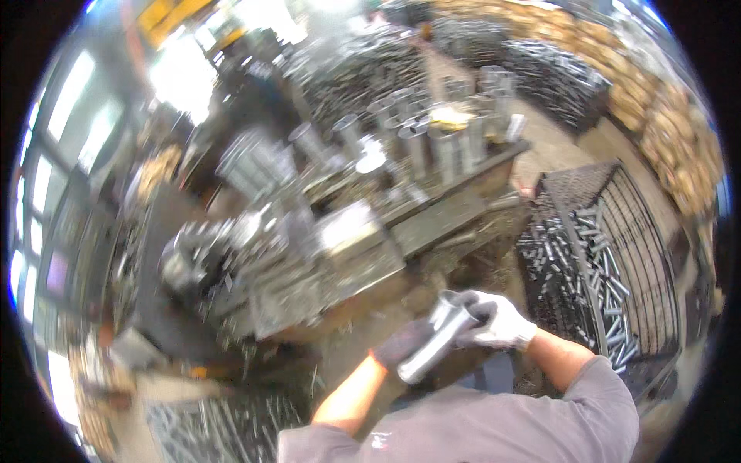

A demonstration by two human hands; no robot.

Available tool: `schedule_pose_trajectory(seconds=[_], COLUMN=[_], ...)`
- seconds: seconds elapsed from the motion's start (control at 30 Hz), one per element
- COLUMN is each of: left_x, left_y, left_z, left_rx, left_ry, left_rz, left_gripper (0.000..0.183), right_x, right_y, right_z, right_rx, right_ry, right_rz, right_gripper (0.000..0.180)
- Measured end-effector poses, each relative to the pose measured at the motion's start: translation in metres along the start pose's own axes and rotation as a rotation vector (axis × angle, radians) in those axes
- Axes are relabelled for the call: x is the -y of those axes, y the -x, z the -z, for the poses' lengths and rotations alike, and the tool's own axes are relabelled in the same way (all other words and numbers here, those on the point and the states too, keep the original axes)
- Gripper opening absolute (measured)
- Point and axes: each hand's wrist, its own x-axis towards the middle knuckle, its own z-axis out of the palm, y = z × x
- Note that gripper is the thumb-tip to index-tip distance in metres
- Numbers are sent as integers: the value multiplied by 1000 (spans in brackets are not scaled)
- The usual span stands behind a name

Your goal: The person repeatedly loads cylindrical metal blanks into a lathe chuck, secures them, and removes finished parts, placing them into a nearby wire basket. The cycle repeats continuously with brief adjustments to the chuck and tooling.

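My left hand (402, 342), in a dark glove, grips a shiny metal tube (438, 349) from its left side. The tube slants from lower left to upper right, with a flared lip at its lower end. My right hand (501, 321), in a white glove with dark fingertips, closes around the upper end. Just behind it shows another flared metal piece (444, 308), apparently a second tube, partly hidden by the hands. Both hands are in front of my torso, close together.
A metal workbench (440, 223) ahead carries several upright metal tubes (414, 147) and a pale box-like block (350, 228). At left stands a blurred machine (191, 260). A wire-mesh bin (639, 260) of short tubes is on the right; another bin (220, 428) of metal parts lies lower left.
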Motion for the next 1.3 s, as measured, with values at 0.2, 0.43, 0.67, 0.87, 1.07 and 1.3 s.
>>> schedule_pose_trajectory(seconds=[0.2, 0.43, 0.67, 0.87, 1.07, 1.3], left_x=[105, 56, 4, 1, 67, 94], left_y=[145, 176, 163, 121, 116, 64], left_z=[143, 289, 399, 473, 400, 380], left_rx=[-774, -1108, -1427, -1291, -897, -844], left_ry=[343, 169, 119, 199, 4, -186], left_rz=[-294, -553, -965, -977, -749, -689], left_gripper=[38, 56, 57, 40, 40, 54], right_x=[91, 131, 141, 206, 252, 208], right_y=[-118, -222, -291, -303, -455, -622], right_z=[-135, -210, -221, -173, -197, -323], right_rx=[213, 150, 367, 576, 223, 1027], right_ry=[401, 599, 890, 793, 795, 1242], right_rz=[505, 734, 490, 580, 464, 177], right_gripper=[29, 21, 27, 50, 70, 57])
